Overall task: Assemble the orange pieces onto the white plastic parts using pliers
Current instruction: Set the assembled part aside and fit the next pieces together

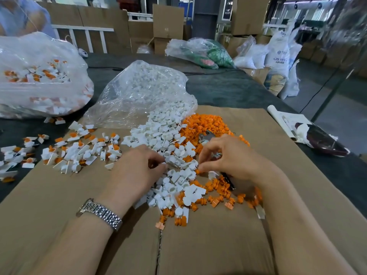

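left hand (139, 165): I'm seeing it curling its fingers at the near edge of the white parts (168, 143), pinching a small white piece at the fingertips, though I can't make out the grip clearly.
right hand (224, 157): it's gripping the pliers (207, 136); the metal head is poking out beyond the fingers and a dark handle is showing under the palm, while the fingertips are pinching at an orange piece.
orange pieces (206, 124): heaped just beyond the right hand, with more scattered toward me under the wrist.
key relation: both piles are lying between and just ahead of the hands; white is nearer the left, orange nearer the right; the pliers' long axis is running away from me, slightly leftward.
finished parts (79, 149): spread left on the cardboard (59, 195) covering the worktop.
writing: the white sack (278, 50) is reading "ABS"; the rest is too blurred.
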